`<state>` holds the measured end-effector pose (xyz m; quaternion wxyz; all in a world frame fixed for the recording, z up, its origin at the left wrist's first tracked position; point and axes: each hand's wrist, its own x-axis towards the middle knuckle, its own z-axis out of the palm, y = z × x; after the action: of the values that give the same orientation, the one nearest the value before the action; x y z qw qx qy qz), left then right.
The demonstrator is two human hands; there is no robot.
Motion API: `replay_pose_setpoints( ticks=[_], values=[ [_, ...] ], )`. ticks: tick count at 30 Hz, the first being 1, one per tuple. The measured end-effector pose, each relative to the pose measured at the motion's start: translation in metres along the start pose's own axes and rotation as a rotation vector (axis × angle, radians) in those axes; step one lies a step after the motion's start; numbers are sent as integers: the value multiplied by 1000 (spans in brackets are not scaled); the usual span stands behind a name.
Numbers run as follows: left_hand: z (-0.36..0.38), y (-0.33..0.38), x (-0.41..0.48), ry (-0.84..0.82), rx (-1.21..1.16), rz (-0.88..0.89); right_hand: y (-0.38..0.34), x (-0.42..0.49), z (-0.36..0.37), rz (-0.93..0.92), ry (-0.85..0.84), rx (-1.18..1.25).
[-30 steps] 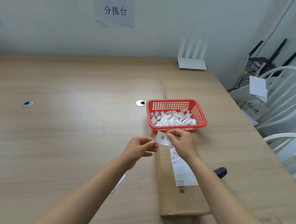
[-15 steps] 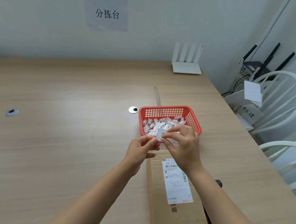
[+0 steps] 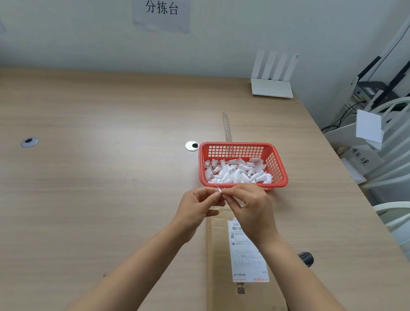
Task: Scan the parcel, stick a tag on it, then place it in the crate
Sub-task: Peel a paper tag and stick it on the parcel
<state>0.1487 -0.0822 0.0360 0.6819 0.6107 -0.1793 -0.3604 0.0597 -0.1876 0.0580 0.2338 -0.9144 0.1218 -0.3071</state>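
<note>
A long flat cardboard parcel [image 3: 247, 301] with a white shipping label [image 3: 247, 258] lies on the wooden table in front of me. Just above its far end my left hand [image 3: 199, 208] and my right hand [image 3: 251, 207] meet, both pinching one small white paper tag [image 3: 219, 189] between the fingertips. Most of the tag is hidden by my fingers. A dark scanner [image 3: 306, 258] lies right of the parcel, partly behind my right forearm.
A red plastic basket [image 3: 281, 165] full of small white tags stands just beyond my hands. A clear ruler [image 3: 226, 126] lies behind it, and a white router [image 3: 271, 87] sits at the wall. White chairs [image 3: 403, 154] and a bin stand off the table's right edge.
Both hands have kept the tag between them and worked it; it now shows only as a small edge at the fingertips. The camera view shifted slightly.
</note>
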Motion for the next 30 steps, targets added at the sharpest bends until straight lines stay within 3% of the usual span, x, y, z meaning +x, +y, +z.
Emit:
replay_pose_setpoints(
  ticks=[12, 20, 30],
  values=[
    [3, 3, -1, 51, 30, 15, -3, -3, 1, -40, 13, -61],
    [-1, 7, -5, 13, 224, 135, 0, 0, -1, 400, -117, 466],
    [3, 3, 2, 52, 229, 126, 9, 0, 5, 477, -37, 474]
  ],
)
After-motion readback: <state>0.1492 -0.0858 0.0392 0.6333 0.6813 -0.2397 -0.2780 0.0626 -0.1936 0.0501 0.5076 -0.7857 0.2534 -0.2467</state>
